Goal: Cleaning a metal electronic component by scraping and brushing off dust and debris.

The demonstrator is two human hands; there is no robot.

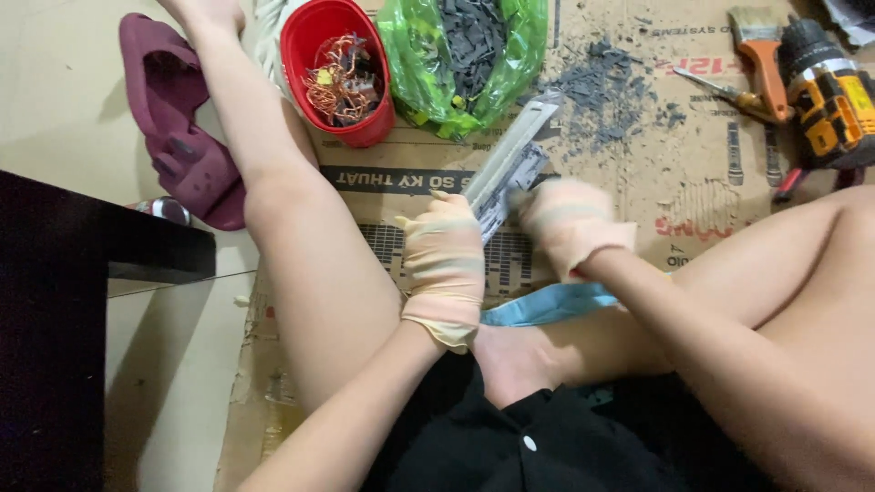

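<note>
A flattened brown cardboard box (638,200) with red and black print covers the floor as a mat. Near its far edge a green plastic bag (428,64) sits open, full of dark grey scraps.

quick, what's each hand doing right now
Left hand: gloved, closed around the lower end of the long grey strip.
Right hand: gloved, blurred, on the same strip; grip cannot be told.

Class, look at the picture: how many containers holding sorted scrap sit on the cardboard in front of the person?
2. A red bucket of copper wire stands at top centre; a green plastic bag of dark grey pieces lies just right of it, touching. Others may lie outside the frame.
</note>
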